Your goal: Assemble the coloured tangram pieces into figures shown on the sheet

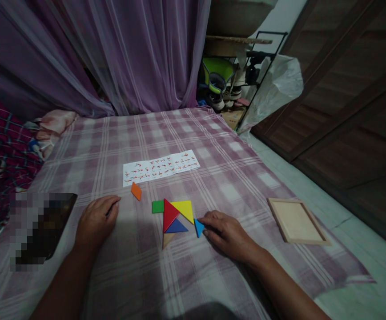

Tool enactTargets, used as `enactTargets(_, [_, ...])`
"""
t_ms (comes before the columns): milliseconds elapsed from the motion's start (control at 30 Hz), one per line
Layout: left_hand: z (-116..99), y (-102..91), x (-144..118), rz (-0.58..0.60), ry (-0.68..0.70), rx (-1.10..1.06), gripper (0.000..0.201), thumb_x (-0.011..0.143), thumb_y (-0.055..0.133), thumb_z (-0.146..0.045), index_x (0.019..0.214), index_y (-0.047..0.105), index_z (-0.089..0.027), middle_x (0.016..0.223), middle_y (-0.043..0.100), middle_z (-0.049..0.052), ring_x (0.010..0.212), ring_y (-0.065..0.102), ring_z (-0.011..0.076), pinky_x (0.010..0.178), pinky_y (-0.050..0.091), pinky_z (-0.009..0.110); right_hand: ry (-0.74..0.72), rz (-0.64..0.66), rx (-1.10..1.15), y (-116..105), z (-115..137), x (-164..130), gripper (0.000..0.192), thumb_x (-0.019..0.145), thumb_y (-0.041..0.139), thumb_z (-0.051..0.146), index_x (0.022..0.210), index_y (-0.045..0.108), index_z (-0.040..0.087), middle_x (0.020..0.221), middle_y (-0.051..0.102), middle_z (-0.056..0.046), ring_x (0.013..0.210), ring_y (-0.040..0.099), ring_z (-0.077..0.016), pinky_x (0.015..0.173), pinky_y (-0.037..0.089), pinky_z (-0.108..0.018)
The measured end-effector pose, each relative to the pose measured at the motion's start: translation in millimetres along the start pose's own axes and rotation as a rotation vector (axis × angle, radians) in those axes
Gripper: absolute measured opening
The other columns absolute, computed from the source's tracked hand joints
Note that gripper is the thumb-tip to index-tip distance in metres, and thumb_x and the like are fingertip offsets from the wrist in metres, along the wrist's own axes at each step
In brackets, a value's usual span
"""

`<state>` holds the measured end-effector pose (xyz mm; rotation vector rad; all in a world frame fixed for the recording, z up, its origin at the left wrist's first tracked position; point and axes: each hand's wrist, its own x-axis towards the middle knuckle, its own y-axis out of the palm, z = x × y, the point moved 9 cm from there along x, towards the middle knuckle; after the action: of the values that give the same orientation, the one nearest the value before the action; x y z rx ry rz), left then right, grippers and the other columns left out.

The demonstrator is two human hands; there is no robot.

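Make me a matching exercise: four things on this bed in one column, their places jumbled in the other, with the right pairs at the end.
Things
1. Orange piece
2. Green square
3. Wooden tray
4. Light blue triangle

Places
A. Against the left edge of the red triangle
B. Held or touched by the right hand
C. By the near edge of the printed sheet
D. Farther right than the right hand

Pairs: 1-C, 2-A, 3-D, 4-B
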<state>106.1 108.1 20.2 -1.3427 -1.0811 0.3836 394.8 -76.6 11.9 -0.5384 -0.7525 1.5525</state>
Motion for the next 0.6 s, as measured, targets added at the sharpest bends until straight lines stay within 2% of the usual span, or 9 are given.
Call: enactTargets(600, [-0.5,-0.6,0.1,0.006,-0.001,-0.009,0.039,0.092,0.038,-0.037,0.102,0.069,-0.017,0.105,0.073,0.012,0.100,0.066,0.0285,0.094,0.048,0.044,0.048,-0.043,-0.079,1.5,1.4,0.4,0.031,0.088,0.051,0.016,0.114,0.067,0.022,0.098,0.069,-0.006,0.090,0.065,-0.0184,0.078,0.049,-0.031])
